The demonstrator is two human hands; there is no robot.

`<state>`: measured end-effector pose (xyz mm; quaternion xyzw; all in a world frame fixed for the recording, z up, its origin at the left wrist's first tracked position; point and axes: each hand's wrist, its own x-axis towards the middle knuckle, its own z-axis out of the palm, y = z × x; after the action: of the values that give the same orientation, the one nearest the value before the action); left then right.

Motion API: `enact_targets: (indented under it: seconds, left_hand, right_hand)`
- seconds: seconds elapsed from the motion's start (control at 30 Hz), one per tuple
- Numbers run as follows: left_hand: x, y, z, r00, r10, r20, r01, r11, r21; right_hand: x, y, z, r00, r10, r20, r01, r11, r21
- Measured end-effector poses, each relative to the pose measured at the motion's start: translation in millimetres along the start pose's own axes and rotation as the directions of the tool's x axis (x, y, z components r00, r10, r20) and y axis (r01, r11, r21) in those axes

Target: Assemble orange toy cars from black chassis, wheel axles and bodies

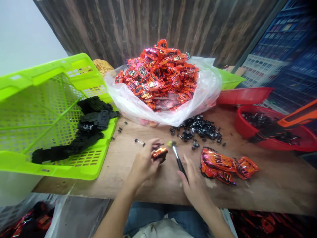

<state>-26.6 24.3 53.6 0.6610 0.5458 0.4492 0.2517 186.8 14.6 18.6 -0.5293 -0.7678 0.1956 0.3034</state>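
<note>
My left hand is closed around a small shiny orange toy car, held just above the table; its underside is partly hidden by my fingers. My right hand has the black handle of a small hammer between thumb and fingers, in a loose grip. The hammer's yellowish head points away from me, close to the toy car. To the right of my right hand lie several orange car bodies in a group. A wheel axle rests on the table beyond my left hand.
A green crate on its side holds black chassis parts at left. Behind my hands, a plastic bag is heaped with orange car bodies. Black wheel sets are piled before it. An orange-and-black tool overlaps a red basin.
</note>
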Motion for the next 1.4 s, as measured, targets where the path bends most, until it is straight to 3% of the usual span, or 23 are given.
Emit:
enact_targets:
  seconds: [0.1, 0.2, 0.33, 0.53, 0.63, 0.77, 0.83, 0.9, 1.0, 1.07, 1.2, 1.3, 1.4]
  left_hand:
    - [-6, 21, 1.8, 0.978, 0.157, 0.136, -0.167, 0.983, 0.071]
    - [-10, 28, 2.4, 0.979, 0.125, 0.158, -0.139, 0.987, 0.077]
    - [-14, 23, 1.3, 0.993, 0.057, 0.099, -0.063, 0.996, 0.063]
    - [-26, 9, 11.6, 0.995, 0.072, -0.069, -0.067, 0.996, 0.063]
    - [-29, 6, 10.3, 0.988, 0.061, -0.139, -0.053, 0.997, 0.061]
    - [-31, -4, -4.3, 1.000, -0.006, -0.028, 0.012, 0.973, 0.230]
    - [-33, -16, -10.5, 0.997, -0.062, 0.042, 0.043, 0.935, 0.351]
    - [-36, -27, -12.3, 0.991, -0.093, 0.092, 0.048, 0.913, 0.405]
    - [-38, -38, -8.6, 0.990, -0.092, 0.108, 0.048, 0.934, 0.354]
    - [-39, -41, -5.4, 0.990, -0.096, 0.106, 0.060, 0.951, 0.302]
    - [-42, -51, -1.7, 0.978, -0.202, 0.047, 0.192, 0.967, 0.167]
    - [-46, -58, 0.4, 0.937, -0.345, -0.049, 0.345, 0.939, -0.012]
    - [-50, -53, 1.9, 0.904, -0.399, -0.154, 0.373, 0.912, -0.172]
  right_hand:
    - [40, -22, -3, 0.972, -0.234, -0.006, 0.229, 0.942, 0.244]
    - [52, -28, 0, 0.948, -0.316, -0.031, 0.308, 0.890, 0.336]
    - [42, -23, 13, 0.944, -0.318, -0.087, 0.329, 0.887, 0.324]
    - [36, -33, 29, 0.893, -0.408, -0.191, 0.444, 0.868, 0.222]
    - [38, -39, 34, 0.910, -0.373, -0.180, 0.411, 0.871, 0.271]
    - [35, -32, 46, 0.987, -0.127, -0.095, 0.158, 0.847, 0.507]
    - [32, -25, 53, 0.993, -0.061, -0.097, 0.101, 0.873, 0.478]
    - [31, -20, 56, 0.984, -0.144, -0.107, 0.171, 0.934, 0.315]
    - [34, -20, 57, 0.926, -0.377, -0.005, 0.376, 0.922, 0.089]
    - [39, -23, 59, 0.890, -0.454, 0.032, 0.453, 0.891, 0.038]
    - [46, -26, 68, 0.898, -0.440, -0.009, 0.440, 0.896, 0.058]
    - [45, -24, 74, 0.914, -0.402, -0.049, 0.405, 0.907, 0.117]
    - [39, -23, 70, 0.948, -0.306, -0.085, 0.317, 0.932, 0.178]
